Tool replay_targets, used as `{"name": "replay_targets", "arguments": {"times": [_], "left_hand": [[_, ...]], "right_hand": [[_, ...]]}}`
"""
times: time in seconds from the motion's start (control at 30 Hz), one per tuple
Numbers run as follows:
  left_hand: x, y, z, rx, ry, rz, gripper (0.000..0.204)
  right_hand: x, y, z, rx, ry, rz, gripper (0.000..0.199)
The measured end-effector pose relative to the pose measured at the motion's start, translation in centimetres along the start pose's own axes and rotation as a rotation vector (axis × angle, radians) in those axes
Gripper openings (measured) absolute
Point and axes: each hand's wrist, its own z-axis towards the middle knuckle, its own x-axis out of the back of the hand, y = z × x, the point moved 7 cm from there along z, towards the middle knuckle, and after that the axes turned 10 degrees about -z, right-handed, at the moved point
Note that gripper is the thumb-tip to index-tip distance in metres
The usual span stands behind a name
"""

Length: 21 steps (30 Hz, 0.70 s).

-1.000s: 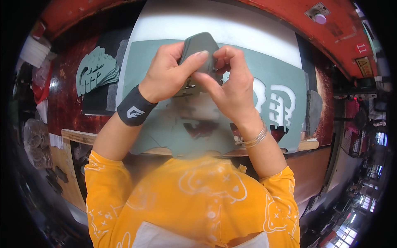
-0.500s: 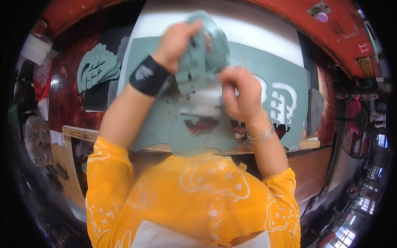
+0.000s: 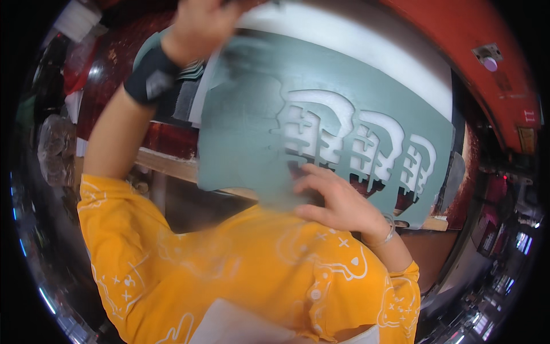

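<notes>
A large grey-green sheet (image 3: 240, 114) lies over a white board (image 3: 395, 49), with several curved, slotted openings cut through it. My right hand (image 3: 341, 200) is over the sheet's near edge, fingers apart, holding nothing that I can see. At the upper left, my left hand (image 3: 200, 26) is raised past the sheet's far left corner, smeared by motion and partly out of the picture. Something dark shows beside its fingers, too blurred to name. Beneath my left wrist, a stack of grey-green cut pieces (image 3: 192, 71) is mostly hidden.
A red machine frame (image 3: 458, 57) with a pale purple button (image 3: 490, 63) runs along the far right. The worn dark red table (image 3: 106, 77) extends to the left. A wooden strip (image 3: 172, 165) edges the near side. Clear plastic bags (image 3: 56, 146) hang at the far left.
My left hand has moved up and left, and the grey-green cut pieces no longer show in it. My right hand has lowered to the sheet's near edge and spread its fingers. The view has turned.
</notes>
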Motion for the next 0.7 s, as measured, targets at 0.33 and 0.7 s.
{"name": "replay_targets", "arguments": {"times": [0.33, 0.7], "left_hand": [[-8.4, 5.0, -16.7, 0.034, -0.351, -0.041, 0.045], [-2.5, -1.7, -10.2, 0.834, 0.518, -1.334, 0.038]], "right_hand": [[-6.8, 3.9, 5.4, -0.018, -0.434, 1.362, 0.031], [3.1, -5.1, 1.8, -0.011, -0.303, -0.213, 0.033]]}}
